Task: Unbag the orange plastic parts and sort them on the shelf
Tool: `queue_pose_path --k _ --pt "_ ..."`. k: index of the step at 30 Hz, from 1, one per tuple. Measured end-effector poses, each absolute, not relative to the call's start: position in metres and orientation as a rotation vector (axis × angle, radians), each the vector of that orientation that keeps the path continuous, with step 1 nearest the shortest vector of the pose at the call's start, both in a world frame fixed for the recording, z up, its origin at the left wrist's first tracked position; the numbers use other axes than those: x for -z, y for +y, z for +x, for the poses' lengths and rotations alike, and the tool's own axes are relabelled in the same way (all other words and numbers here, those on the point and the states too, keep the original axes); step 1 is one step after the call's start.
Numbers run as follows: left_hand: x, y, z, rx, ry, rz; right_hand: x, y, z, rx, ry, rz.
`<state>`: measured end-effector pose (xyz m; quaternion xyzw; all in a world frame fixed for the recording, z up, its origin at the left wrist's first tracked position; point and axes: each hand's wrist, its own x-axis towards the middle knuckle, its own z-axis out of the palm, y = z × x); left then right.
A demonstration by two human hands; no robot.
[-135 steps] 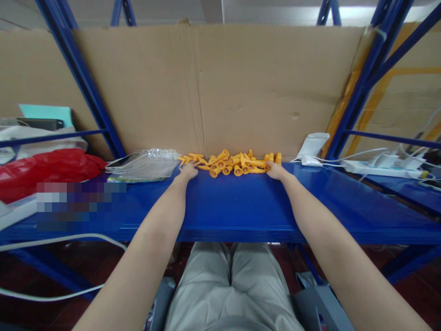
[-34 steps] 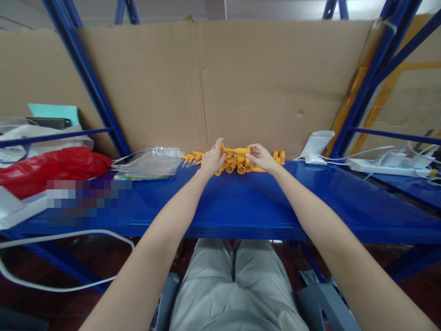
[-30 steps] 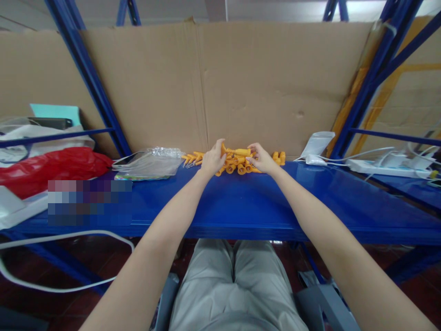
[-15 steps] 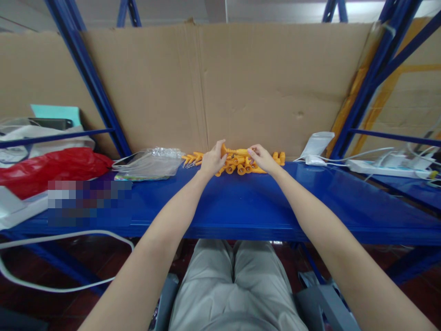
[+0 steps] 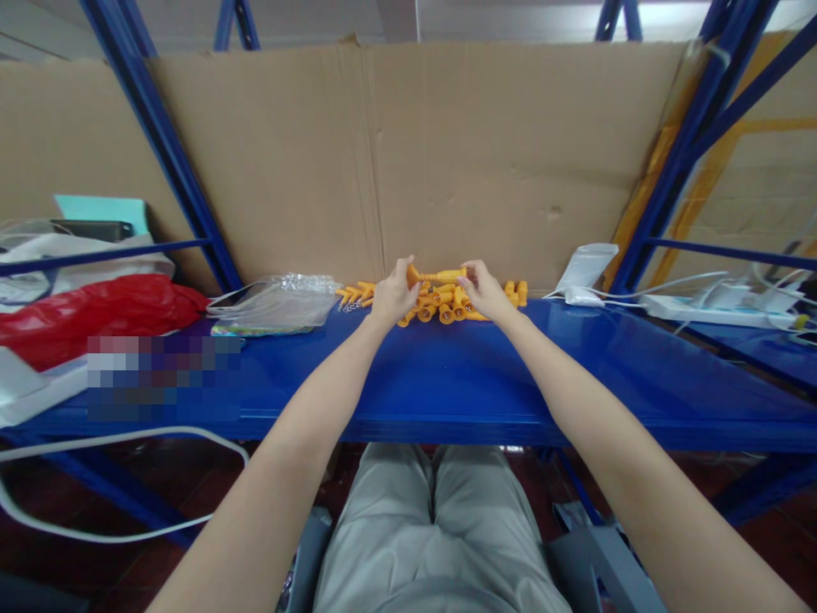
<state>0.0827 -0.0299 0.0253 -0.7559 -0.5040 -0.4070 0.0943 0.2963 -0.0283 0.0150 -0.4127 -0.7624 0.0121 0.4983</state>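
Observation:
A small orange plastic part [image 5: 435, 275] hangs level just above a pile of like orange parts [image 5: 440, 305] at the back of the blue shelf [image 5: 447, 383]. My left hand [image 5: 394, 294] pinches its left end and my right hand [image 5: 483, 292] pinches its right end; both are closed on it. More orange pieces [image 5: 354, 294] lie left of the pile, and a few [image 5: 516, 292] sit to its right.
A clear plastic bag [image 5: 274, 302] lies left of the parts, a red bag [image 5: 89, 311] farther left. A white pouch [image 5: 584, 266], cables and a power strip [image 5: 702, 311] are on the right. Cardboard [image 5: 414, 153] backs the shelf between blue uprights.
Earlier both hands rested at the two ends of the pile. They have since come together and lifted one orange part between them; over the last second it barely moved.

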Motion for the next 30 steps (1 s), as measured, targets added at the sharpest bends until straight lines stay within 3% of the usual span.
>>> queue_pose_path --k 14,22,30 --pt "-0.023 -0.029 0.082 1.075 -1.401 -2.282 -0.014 -0.038 0.302 0.387 -1.991 -1.067" --pt "-0.021 -0.029 0.085 0.945 -1.305 -2.335 -0.013 -0.033 0.294 0.327 -2.177 -1.284" --pt "-0.023 -0.034 0.088 0.94 -1.394 -2.307 -0.02 -0.042 0.291 0.558 -2.202 -1.341"
